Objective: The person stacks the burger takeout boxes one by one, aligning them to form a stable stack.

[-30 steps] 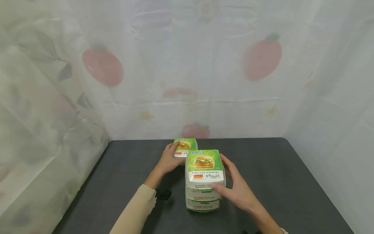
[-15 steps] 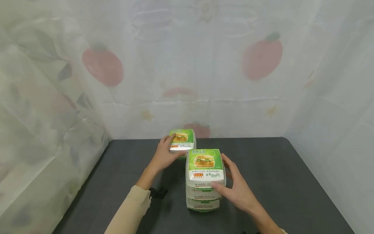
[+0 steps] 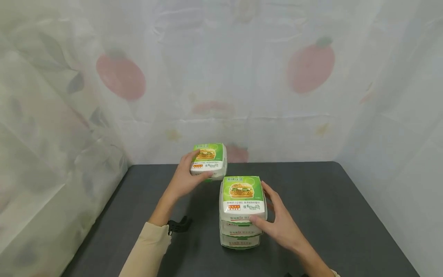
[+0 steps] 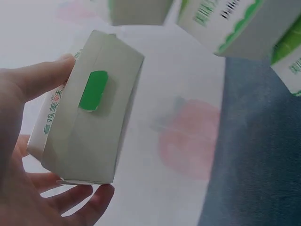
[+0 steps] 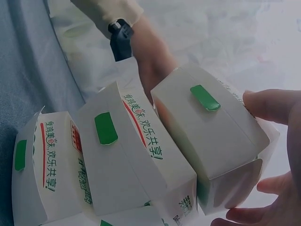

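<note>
My left hand (image 3: 180, 177) grips a green and white burger box (image 3: 207, 161), thumb on the near side and fingers along the left and top. This box overlaps the table's back edge in the head view; in the left wrist view its plain side with a green tab (image 4: 94, 91) faces the camera. My right hand (image 3: 282, 221) holds the top burger box (image 3: 242, 196) of a stack, thumb at the front corner, other fingers partly hidden behind the right side. Below it sit a middle box (image 3: 240, 230) and a bottom box (image 3: 240, 242), both mostly covered from above.
The dark table (image 3: 328, 215) lies under the stack. A pale curtain (image 3: 270, 127) printed with red fruit stands behind it, with further sheeting (image 3: 45, 161) along the left and right sides. A black wrist strap (image 3: 180, 224) is on the left arm.
My left hand has carried its burger box up and to the left, away from the stack. The right hand and the stacked boxes have stayed nearly in place.
</note>
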`<action>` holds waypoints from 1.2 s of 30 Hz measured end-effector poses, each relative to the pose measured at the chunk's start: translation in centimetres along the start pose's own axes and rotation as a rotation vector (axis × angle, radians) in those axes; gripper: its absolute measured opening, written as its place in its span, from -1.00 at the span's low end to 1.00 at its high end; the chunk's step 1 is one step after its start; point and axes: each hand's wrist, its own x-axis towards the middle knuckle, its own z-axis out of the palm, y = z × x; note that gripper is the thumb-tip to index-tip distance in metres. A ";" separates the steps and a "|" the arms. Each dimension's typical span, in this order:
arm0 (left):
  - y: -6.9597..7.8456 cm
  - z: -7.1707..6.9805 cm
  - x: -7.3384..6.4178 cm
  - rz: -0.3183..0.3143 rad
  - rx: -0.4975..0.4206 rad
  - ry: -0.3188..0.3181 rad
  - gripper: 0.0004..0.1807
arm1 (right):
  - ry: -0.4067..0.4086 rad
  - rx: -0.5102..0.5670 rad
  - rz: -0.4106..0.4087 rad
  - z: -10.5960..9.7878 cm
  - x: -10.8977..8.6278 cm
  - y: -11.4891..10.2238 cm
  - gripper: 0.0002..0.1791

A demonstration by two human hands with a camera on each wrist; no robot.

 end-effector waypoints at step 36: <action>6.5 -2.0 -3.4 0.196 -0.304 -0.198 -0.14 | 0.009 0.004 0.001 0.2 -0.1 0.0 0.04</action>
